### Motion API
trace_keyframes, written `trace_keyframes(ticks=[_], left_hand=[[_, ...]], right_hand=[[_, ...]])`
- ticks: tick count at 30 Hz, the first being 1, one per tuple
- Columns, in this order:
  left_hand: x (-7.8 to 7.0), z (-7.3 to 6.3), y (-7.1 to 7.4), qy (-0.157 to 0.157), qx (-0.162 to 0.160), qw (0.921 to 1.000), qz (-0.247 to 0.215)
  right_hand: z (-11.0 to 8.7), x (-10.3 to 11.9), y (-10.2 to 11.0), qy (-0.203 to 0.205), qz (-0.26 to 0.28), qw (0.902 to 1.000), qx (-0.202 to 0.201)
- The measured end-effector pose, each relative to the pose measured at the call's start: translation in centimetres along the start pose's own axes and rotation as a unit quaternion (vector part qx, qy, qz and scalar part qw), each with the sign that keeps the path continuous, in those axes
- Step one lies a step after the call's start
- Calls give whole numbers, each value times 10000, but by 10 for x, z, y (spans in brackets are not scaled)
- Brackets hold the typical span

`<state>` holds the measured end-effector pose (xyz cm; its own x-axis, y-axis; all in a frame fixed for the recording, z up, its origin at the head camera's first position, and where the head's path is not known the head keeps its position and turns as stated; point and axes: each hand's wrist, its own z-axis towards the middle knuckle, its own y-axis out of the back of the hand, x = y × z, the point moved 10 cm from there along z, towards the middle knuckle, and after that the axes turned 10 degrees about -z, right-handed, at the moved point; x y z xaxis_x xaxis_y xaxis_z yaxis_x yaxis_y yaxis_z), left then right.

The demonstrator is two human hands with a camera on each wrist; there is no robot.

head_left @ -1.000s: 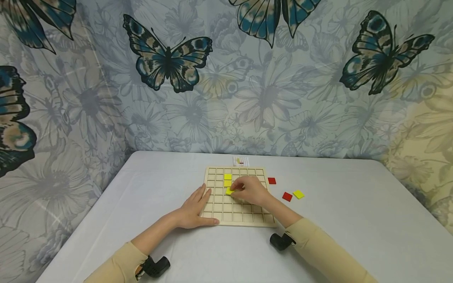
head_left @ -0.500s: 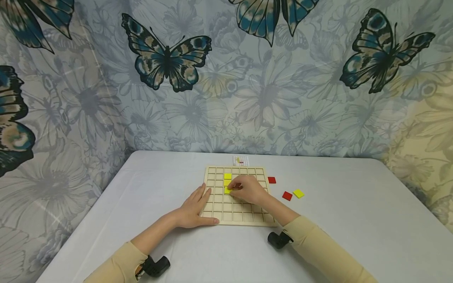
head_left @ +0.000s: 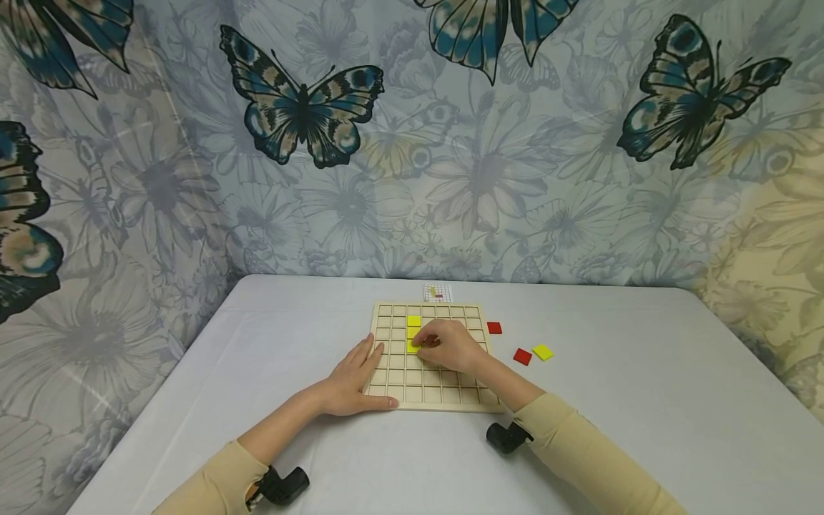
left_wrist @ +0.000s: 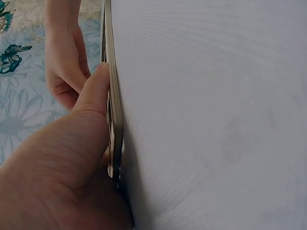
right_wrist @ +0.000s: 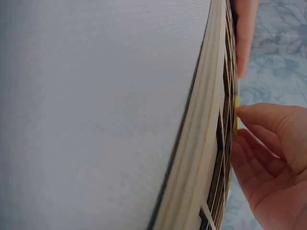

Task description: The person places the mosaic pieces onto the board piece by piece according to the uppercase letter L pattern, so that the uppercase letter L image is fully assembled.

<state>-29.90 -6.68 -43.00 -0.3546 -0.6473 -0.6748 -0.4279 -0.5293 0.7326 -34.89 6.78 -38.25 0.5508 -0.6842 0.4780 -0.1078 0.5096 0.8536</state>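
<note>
In the head view a pale wooden grid board (head_left: 395,379) lies on the table. My left hand (head_left: 350,383) rests along its left side, fingers spread and thumb on the near edge. In one column sit yellow square tiles, the top one (head_left: 414,321) fully visible. My right hand (head_left: 453,345) reaches over the board with curled fingers, thumb and forefinger at the lowest yellow tile (head_left: 412,347), partly covering it. From the right wrist, that hand (right_wrist: 273,148) has its fingertips at a yellow sliver (right_wrist: 237,103) on the board. The left wrist view shows the left thumb (left_wrist: 93,91) against the board's edge.
Right of the board lie two red tiles, one near its edge (head_left: 494,328) and one farther off (head_left: 522,356), beside a loose yellow tile (head_left: 543,352). A small printed grid card (head_left: 438,293) lies behind the board. The table (head_left: 599,400) has a white cover.
The lowest yellow tile, tilted and a little off its cell a second ago, now lies in line with the column. My right hand shifted slightly left; my left hand stayed put.
</note>
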Motion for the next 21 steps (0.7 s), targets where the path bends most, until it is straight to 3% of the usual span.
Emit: trace_keyframes(ticks=[9,21], left_hand=[[0,0,-1,35,6,10000,-30],[2,1,0,73,-26,10000,-20]], right_hand=[[-4,-5,2,-84,83,9999,-53],[-21,-27,18,-625,242,9975,-208]])
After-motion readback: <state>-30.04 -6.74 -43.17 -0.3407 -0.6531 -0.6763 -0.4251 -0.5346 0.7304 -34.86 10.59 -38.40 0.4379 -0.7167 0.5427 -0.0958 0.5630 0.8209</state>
